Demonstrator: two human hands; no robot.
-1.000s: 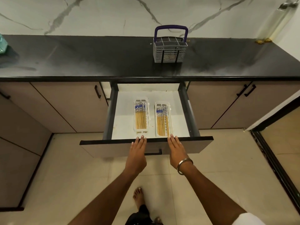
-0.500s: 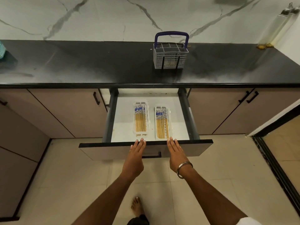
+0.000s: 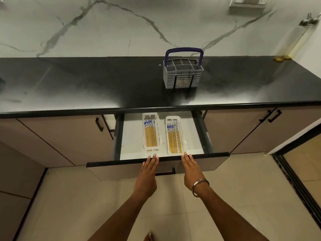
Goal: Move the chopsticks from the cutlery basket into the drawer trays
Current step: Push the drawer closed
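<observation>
Now both hands' fingers point(image 3: 152, 158) straight, flat on drawer front point(image 3: 121, 168); chopsticks point(image 3: 151, 134) in trays.

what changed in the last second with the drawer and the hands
The drawer has slid partway back in under the counter, pushed by the left hand and right hand, which stay flat against its front edge. Nothing was picked up or let go. The chopsticks lie in both trays as before, and the basket stands in the same spot on the counter.
</observation>
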